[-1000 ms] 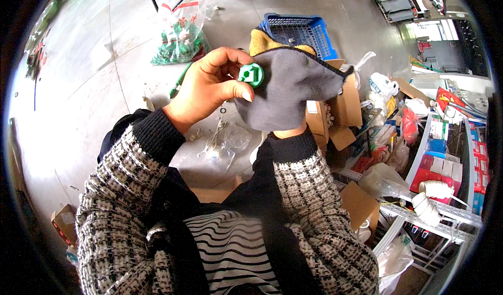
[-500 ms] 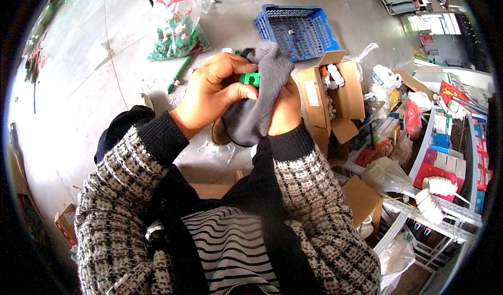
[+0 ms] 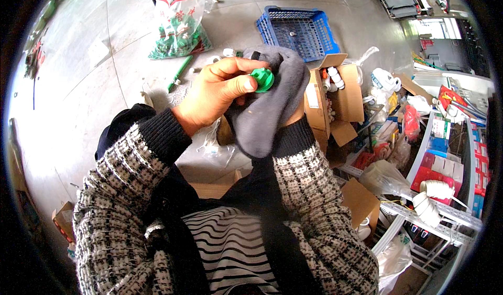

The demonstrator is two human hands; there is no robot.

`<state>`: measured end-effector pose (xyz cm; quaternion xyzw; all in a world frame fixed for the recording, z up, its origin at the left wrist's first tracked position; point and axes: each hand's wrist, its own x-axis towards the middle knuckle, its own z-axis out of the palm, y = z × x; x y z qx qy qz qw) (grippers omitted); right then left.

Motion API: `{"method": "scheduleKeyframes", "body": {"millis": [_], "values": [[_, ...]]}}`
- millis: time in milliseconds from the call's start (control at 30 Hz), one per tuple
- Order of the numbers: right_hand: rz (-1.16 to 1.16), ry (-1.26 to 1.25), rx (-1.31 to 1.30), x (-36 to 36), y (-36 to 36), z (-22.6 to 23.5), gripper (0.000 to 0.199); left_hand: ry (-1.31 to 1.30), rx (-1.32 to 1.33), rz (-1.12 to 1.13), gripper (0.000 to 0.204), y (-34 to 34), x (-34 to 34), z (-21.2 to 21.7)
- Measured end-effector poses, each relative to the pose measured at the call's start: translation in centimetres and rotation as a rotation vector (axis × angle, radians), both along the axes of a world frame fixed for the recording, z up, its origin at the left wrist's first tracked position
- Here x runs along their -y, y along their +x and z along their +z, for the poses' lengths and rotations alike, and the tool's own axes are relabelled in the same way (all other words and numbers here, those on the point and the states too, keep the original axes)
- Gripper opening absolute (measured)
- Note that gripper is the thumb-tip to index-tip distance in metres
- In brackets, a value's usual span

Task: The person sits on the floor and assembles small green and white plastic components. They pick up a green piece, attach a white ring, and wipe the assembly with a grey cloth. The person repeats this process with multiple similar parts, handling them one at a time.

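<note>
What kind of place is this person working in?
Probably a storeroom or small workshop for plumbing fittings: a concrete floor, an open cardboard box of white fittings, a blue plastic crate, and wire shelving stacked with packaged goods.

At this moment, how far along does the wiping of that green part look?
Mid-wipe, by the look of it. The left hand pinches a small green fitting against a grey cloth draped over the right hand, mostly hidden. Nothing shows finished pieces set aside. A cardboard box of white fittings and a bag of green parts sit beyond, possibly left.
</note>
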<state>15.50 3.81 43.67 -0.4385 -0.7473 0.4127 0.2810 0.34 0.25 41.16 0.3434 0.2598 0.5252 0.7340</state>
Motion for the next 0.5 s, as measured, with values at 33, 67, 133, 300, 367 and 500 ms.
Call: {"method": "scheduleKeyframes", "body": {"millis": [33,67,133,300,367,500], "values": [[0.063,-0.008,0.062,-0.4,-0.4,1.0,0.019,0.008,0.04,0.018,0.033,0.1,0.0,0.1],[0.173,0.327,0.447,-0.3,-1.3,3.8,0.019,0.016,0.077,0.043,0.032,0.0,0.0,0.0],[-0.055,0.417,0.548,0.7,-2.2,4.4,0.02,0.017,0.081,0.076,0.032,-0.2,-0.2,0.0],[-0.195,-0.203,-0.888,1.9,-3.1,0.2,0.023,0.235,-0.154,0.259,0.031,0.9,-0.6,-0.5],[-0.333,-0.32,-0.96,2.4,-2.4,-0.7,0.024,0.296,-0.218,0.328,0.031,1.2,-0.6,-0.9],[-0.162,-0.055,-0.199,1.1,0.2,-1.7,0.021,0.488,-0.435,0.345,0.031,0.7,-0.5,-0.2]]}}
